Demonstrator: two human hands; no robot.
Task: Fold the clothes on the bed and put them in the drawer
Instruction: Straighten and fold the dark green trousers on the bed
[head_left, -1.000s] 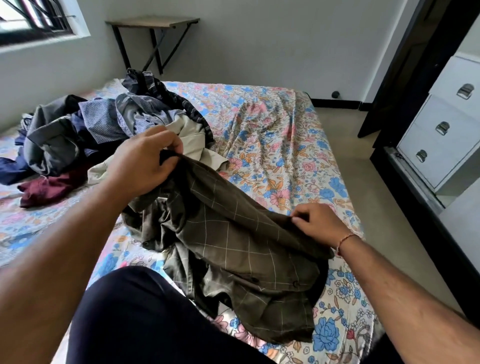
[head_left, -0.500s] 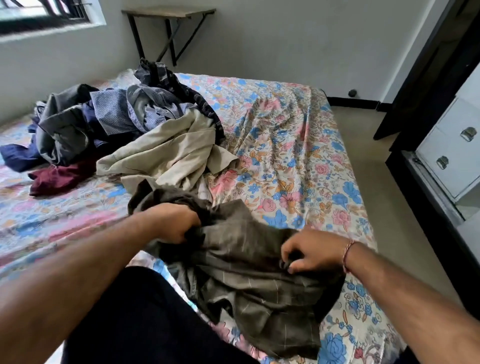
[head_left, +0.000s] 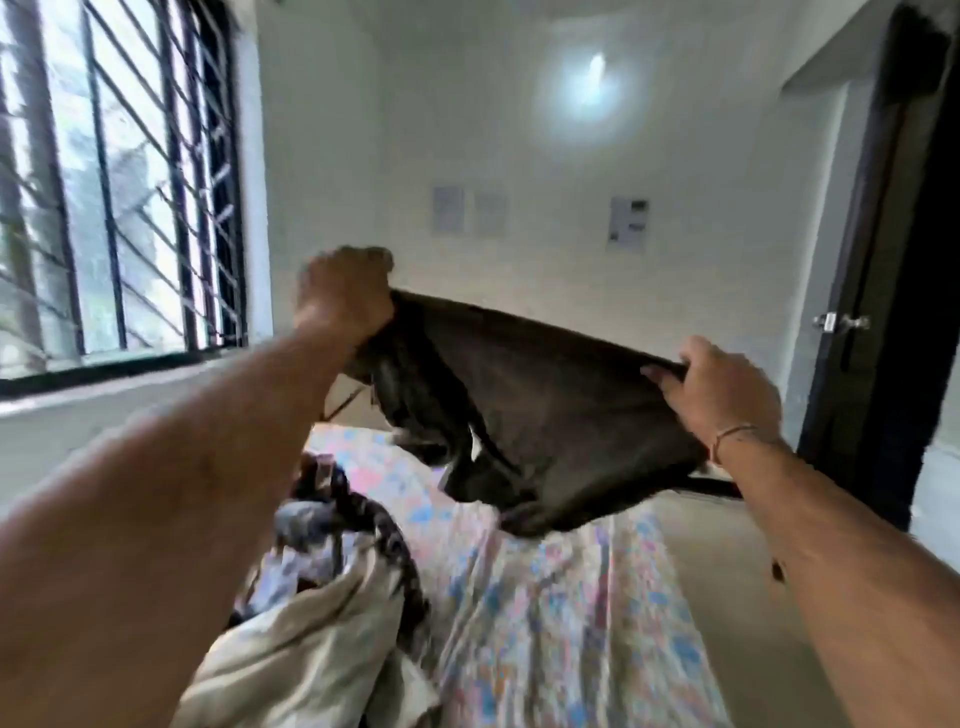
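A dark olive checked shirt (head_left: 545, 410) hangs stretched in the air above the floral bed (head_left: 561, 613). My left hand (head_left: 343, 296) grips its upper left edge in a fist. My right hand (head_left: 722, 389) pinches the upper right edge, a thread bracelet on the wrist. The shirt's lower part droops toward the bed sheet. A beige garment (head_left: 311, 649) and a pile of dark and blue clothes (head_left: 332, 519) lie on the bed's left side below my left arm. The frame is blurred by motion. No drawer is in view.
A barred window (head_left: 119, 176) fills the left wall. A dark door with a metal handle (head_left: 841, 322) stands at the right. Bare floor (head_left: 727, 561) runs along the bed's right side. Papers (head_left: 628, 223) hang on the far white wall.
Both hands have lifted the olive shirt off the bed and spread it out in the air. The camera has tilted up from the bed toward the far wall.
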